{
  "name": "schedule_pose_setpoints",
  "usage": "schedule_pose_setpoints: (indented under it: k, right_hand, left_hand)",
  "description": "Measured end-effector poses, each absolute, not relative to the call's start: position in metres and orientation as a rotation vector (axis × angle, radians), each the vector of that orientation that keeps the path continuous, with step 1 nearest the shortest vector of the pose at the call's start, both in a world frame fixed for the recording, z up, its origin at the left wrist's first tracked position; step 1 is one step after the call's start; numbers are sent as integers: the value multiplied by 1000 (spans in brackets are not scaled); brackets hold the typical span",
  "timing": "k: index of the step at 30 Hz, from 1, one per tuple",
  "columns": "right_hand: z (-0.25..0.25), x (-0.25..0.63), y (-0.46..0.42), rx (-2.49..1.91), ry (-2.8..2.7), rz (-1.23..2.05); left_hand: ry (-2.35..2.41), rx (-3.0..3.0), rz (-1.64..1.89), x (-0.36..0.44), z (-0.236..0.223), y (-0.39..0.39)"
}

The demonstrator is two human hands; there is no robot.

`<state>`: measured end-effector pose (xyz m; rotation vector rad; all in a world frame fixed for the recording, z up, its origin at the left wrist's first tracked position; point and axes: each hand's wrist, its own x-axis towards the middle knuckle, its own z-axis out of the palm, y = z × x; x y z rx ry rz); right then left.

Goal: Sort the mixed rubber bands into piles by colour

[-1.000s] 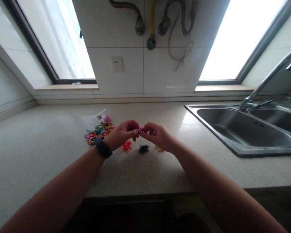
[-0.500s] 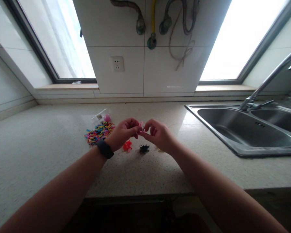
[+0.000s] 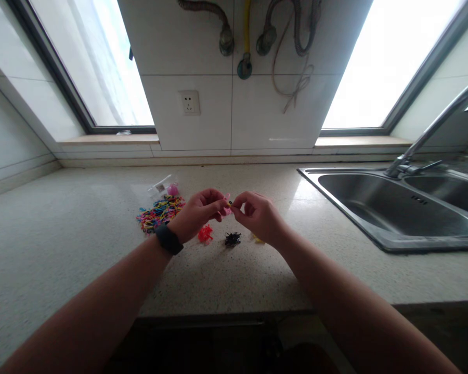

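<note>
My left hand (image 3: 200, 213) and my right hand (image 3: 257, 215) meet fingertip to fingertip above the speckled counter (image 3: 62, 234). Both pinch a tiny pink elastic band (image 3: 228, 204) between them. My left wrist wears a black band. Below the hands lie three little sorted heaps: red bands (image 3: 205, 235), black bands (image 3: 232, 238) and a yellow bit (image 3: 257, 239) half hidden by my right hand. A loose pile of mixed coloured bands (image 3: 159, 212) lies to the left of my left hand.
A small clear plastic box (image 3: 159, 186) with a pink piece stands behind the mixed pile. A steel double sink (image 3: 393, 208) with a tap (image 3: 432, 130) fills the right side. Wall socket, hoses and two windows are at the back. The counter's front edge runs below my forearms.
The hands have stayed in place; the fingers have worked the small pink band, and my right fingertips have closed in on it again.
</note>
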<state>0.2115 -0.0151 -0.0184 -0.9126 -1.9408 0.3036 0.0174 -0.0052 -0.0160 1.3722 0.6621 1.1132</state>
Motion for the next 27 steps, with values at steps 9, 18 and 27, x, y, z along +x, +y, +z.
schedule_pose_setpoints:
  k: [9, 18, 27]
  right_hand:
    - [-12, 218, -18, -930, -1889, 359]
    - [-13, 221, -17, -939, -1881, 358]
    - [-11, 220, -18, -955, -1931, 315]
  left_hand:
    - [653, 1293, 1150, 13, -15, -3]
    - [589, 1247, 1172, 12, -10, -10]
    - [562, 1265, 1159, 12, -9, -14]
